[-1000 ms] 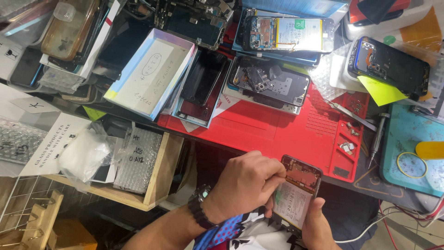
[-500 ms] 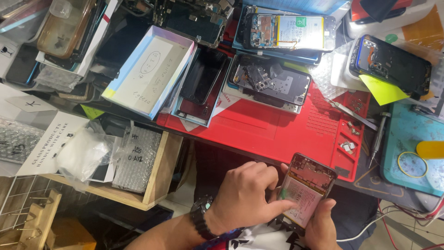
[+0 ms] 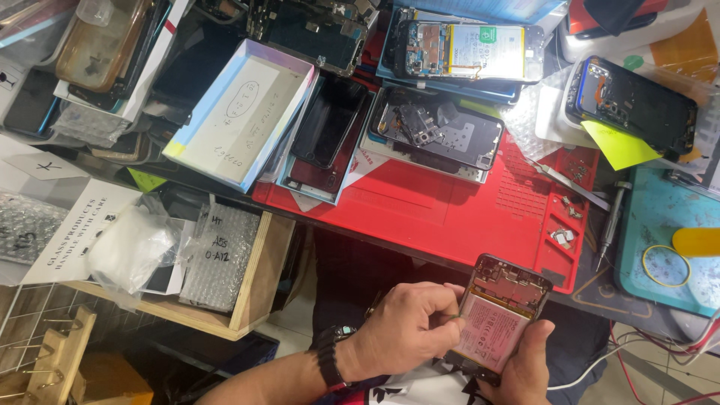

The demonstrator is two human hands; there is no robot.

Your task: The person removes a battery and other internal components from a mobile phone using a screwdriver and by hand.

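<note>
Since a second ago the left hand (image 3: 405,330) had slid lower, fingers pinched on the opened phone (image 3: 501,319), which the right hand (image 3: 525,367) cradled below the red mat (image 3: 450,210).

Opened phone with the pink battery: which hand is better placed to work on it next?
Probably left. The left hand has fingertips pinched at the opened phone's edge, while the right hand cradles it from beneath.
</note>
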